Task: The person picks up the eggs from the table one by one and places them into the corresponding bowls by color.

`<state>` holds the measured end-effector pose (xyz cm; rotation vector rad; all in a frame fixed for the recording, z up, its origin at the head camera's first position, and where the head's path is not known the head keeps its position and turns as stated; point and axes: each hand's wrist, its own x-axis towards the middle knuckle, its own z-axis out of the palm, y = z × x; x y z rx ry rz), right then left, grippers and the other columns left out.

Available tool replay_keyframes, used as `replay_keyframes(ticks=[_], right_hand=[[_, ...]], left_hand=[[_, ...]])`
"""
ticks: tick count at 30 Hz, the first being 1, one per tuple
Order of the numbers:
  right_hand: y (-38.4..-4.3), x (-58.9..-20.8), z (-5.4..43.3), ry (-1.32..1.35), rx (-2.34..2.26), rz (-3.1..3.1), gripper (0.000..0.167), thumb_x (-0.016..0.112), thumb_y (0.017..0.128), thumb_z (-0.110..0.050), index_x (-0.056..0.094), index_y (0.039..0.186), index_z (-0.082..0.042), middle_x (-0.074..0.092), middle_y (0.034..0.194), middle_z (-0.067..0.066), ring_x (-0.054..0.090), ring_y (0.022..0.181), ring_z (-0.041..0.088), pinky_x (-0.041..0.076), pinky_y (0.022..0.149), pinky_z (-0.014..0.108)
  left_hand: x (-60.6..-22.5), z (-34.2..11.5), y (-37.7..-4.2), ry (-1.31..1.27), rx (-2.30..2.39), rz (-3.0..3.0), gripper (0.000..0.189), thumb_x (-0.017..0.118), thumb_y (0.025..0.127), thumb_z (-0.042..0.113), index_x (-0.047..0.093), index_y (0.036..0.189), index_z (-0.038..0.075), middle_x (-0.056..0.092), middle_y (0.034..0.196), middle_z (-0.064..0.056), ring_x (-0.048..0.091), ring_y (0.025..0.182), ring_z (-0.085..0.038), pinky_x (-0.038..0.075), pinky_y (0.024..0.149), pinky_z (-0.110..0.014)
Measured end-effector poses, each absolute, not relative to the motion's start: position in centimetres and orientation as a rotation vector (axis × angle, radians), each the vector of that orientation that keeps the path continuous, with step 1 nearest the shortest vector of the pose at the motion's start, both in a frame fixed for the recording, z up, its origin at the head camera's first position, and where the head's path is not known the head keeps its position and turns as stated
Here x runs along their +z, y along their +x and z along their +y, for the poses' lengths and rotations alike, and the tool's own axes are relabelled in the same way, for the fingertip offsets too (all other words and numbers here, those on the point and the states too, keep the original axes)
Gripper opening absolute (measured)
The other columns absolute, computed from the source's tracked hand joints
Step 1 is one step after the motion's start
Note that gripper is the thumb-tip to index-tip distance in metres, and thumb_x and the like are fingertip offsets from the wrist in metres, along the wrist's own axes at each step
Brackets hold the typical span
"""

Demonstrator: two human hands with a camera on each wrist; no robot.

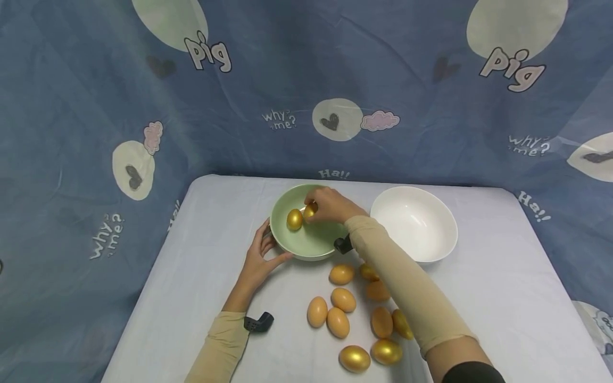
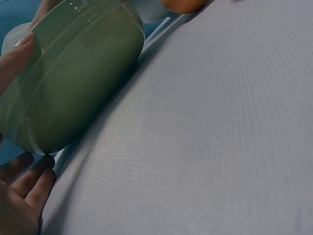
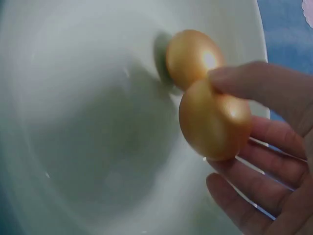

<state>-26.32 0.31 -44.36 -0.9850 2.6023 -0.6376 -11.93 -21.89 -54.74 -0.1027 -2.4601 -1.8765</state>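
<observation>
A light green bowl [image 1: 308,242] stands on the white-covered table, with one gold egg [image 1: 294,219] lying inside it. My right hand [image 1: 331,206] is over this bowl and pinches a second gold egg [image 3: 212,122] between thumb and fingers. In the right wrist view the two eggs appear to touch. My left hand [image 1: 258,260] holds the green bowl at its near left side. Its thumb lies against the bowl's wall and its fingers are low by the base in the left wrist view.
A white bowl [image 1: 414,223] stands just right of the green one. Several brown eggs [image 1: 343,300] and several gold eggs [image 1: 354,359] lie loose on the tabletop [image 1: 493,298] in front of the bowls, some partly behind my right forearm. A blue printed cloth [image 1: 287,149] hangs behind.
</observation>
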Motion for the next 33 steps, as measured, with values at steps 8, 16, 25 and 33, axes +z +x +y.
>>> replay_keyframes(ticks=[8,16,25,33], right_hand=[[-26.7,-44.0,-0.5,-1.018,-0.535,2.575,0.044,0.083,0.084,-0.020,0.073,0.122,-0.002,0.075,0.114,0.009,0.067,0.102,0.021,0.058,0.099,0.034],[-26.7,-44.1,-1.5,-1.020,-0.406,2.624,0.036,0.082,0.079,-0.018,0.078,0.113,-0.006,0.077,0.102,0.006,0.065,0.091,0.021,0.059,0.093,0.034],[-26.6,-44.3,-1.7,-0.983,-0.350,2.623,0.033,0.080,0.081,-0.016,0.078,0.112,-0.008,0.074,0.094,0.002,0.061,0.082,0.017,0.057,0.083,0.031],[-26.5,-44.4,-1.7,-0.985,-0.364,2.611,0.026,0.079,0.081,-0.013,0.077,0.106,-0.006,0.072,0.091,0.004,0.056,0.076,0.016,0.053,0.075,0.029]], left_hand=[[-54.8,-22.3,-12.0,-0.106,-1.884,-2.446,0.107,0.089,0.082,0.017,0.022,0.164,0.030,0.034,0.167,-0.006,0.048,0.146,-0.029,0.044,0.124,-0.040],[-54.9,-22.1,-11.9,-0.109,-1.886,-2.454,0.106,0.088,0.083,0.015,0.022,0.165,0.029,0.035,0.166,-0.007,0.049,0.145,-0.029,0.043,0.124,-0.040],[-54.7,-21.9,-12.0,-0.122,-1.891,-2.447,0.105,0.088,0.083,0.017,0.022,0.164,0.032,0.035,0.167,-0.006,0.048,0.145,-0.029,0.043,0.124,-0.041],[-54.7,-21.9,-11.9,-0.113,-1.929,-2.429,0.107,0.087,0.083,0.010,0.021,0.165,0.026,0.033,0.168,-0.008,0.047,0.147,-0.031,0.042,0.125,-0.045]])
